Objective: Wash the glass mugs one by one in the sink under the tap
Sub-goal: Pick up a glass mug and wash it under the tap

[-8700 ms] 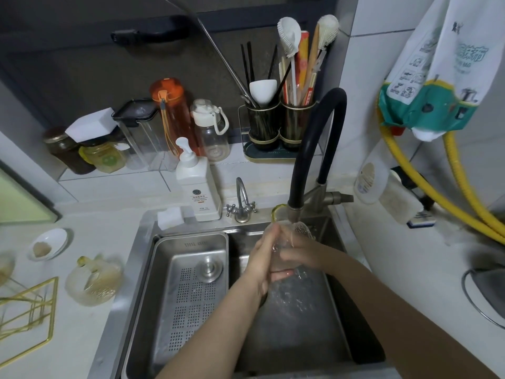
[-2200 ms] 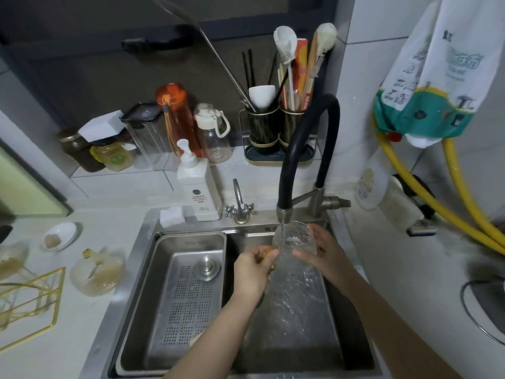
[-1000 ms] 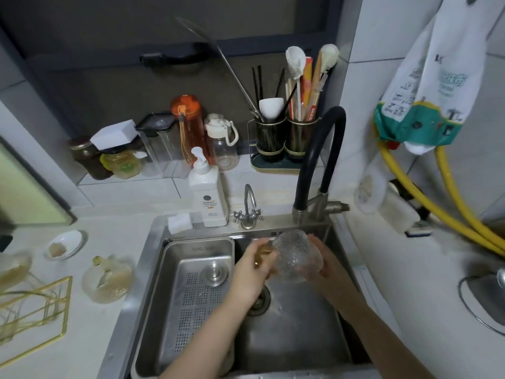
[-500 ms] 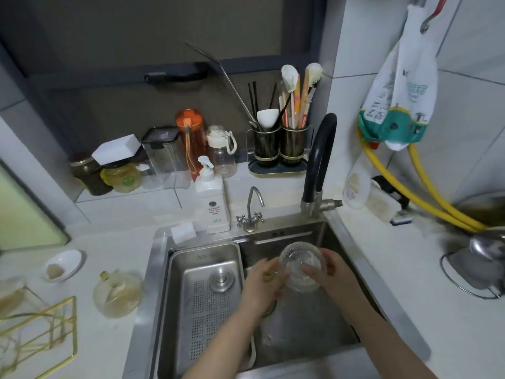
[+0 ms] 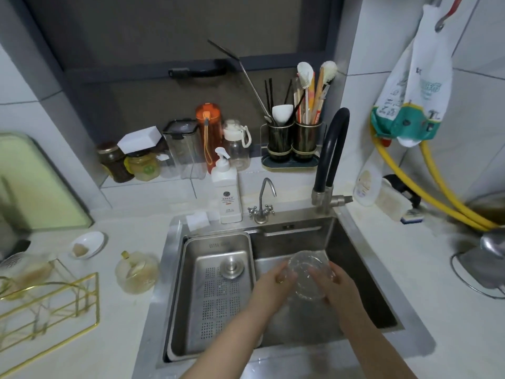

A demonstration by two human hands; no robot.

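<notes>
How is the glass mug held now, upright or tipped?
Tipped. Its round open mouth faces the camera as the glass mug sits between the left hand and right hand.

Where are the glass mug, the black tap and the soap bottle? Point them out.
glass mug (image 5: 307,277): head view, on its clear inner wall below the rim.
black tap (image 5: 332,143): head view, on the curved black hose.
soap bottle (image 5: 229,199): head view, on the white body's label.
</notes>
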